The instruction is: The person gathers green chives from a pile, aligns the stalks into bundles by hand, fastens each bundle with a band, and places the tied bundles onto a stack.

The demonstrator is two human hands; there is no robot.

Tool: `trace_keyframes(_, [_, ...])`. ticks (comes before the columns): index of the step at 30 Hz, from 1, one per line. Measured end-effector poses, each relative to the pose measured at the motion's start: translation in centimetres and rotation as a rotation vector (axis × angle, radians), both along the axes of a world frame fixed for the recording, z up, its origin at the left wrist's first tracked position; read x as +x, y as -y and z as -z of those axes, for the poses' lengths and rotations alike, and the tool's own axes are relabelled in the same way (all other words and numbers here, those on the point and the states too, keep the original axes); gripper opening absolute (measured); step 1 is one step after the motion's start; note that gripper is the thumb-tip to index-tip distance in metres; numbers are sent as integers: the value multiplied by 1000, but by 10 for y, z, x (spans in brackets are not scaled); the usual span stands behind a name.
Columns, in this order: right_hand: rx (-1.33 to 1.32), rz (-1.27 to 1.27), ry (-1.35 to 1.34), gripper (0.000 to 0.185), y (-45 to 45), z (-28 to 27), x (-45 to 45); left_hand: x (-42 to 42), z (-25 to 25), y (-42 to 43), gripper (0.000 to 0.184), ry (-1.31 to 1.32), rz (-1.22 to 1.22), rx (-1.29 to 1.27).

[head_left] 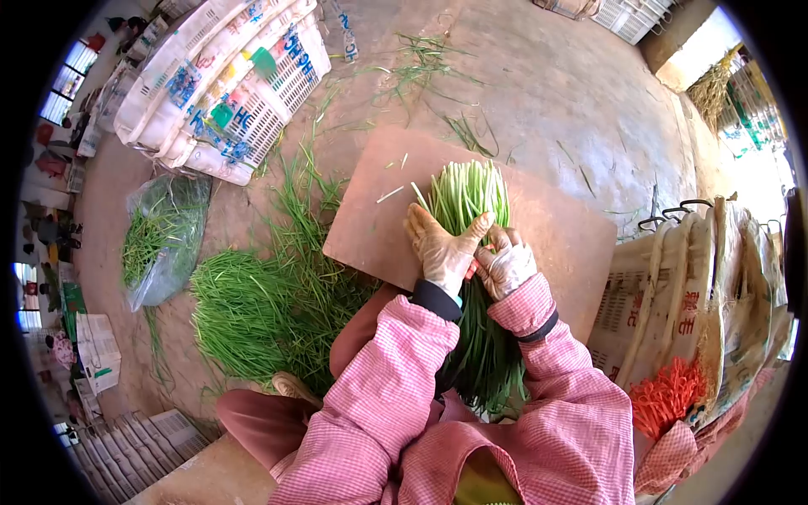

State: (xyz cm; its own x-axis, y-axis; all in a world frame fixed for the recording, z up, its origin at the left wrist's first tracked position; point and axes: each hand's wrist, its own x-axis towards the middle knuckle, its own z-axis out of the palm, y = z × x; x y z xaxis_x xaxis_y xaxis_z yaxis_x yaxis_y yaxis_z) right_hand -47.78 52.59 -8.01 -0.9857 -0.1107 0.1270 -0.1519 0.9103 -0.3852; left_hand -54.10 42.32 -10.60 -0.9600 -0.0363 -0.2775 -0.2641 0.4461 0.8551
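Observation:
A thick bunch of chives (468,192) lies across a brown board (383,198), its pale cut ends pointing away from me and its dark green leaves hanging toward my lap. My left hand (446,246), in a thin whitish glove, is closed round the left side of the bunch, thumb across the top. On the right side my right hand (509,263), gloved alike, has its fingers curled in against the stalks. Between the hands shows a bit of red tie (473,269), pinched at the right fingertips; most of it is hidden. A few loose stalk bits lie on the board.
Heaped chives (244,311) lie on the floor at left, near a clear plastic bag (168,240) of greens. White crates (227,93) stand far left. At right is another crate (648,295), with a bundle of red ties (671,396) beside me. Scraps litter the floor ahead.

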Motion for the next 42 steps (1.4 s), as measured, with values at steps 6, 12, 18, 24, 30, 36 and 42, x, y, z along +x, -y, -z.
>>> trace_keyframes(6, [-101, 226, -228, 13, -24, 33, 26, -42, 28, -29, 126, 264, 74, -284])
trace_keyframes(12, [-1635, 490, 187, 28, -38, 94, 31, -33, 67, -28, 127, -71, 2, 154])
trace_keyframes(18, [-1497, 528, 279, 29, -30, 82, 24, 13, 52, -3, 71, 211, -39, 986])
trace_keyframes(24, [-1071, 367, 468, 28, -27, 0, 15, 51, 35, 8, 48, 861, -178, 1494])
trace_keyframes(30, [-315, 300, 1114, 34, -31, -153, -41, 97, -81, -10, 77, 1043, 2, 2093])
trace_keyframes(36, [146, 349, 1586, 22, 23, -112, -115, 107, -71, -19, 77, 1056, -24, 2382])
trace_keyframes(42, [578, 140, 1621, 15, 27, -54, -133, 100, -59, -25, 71, 1094, -192, 2069])
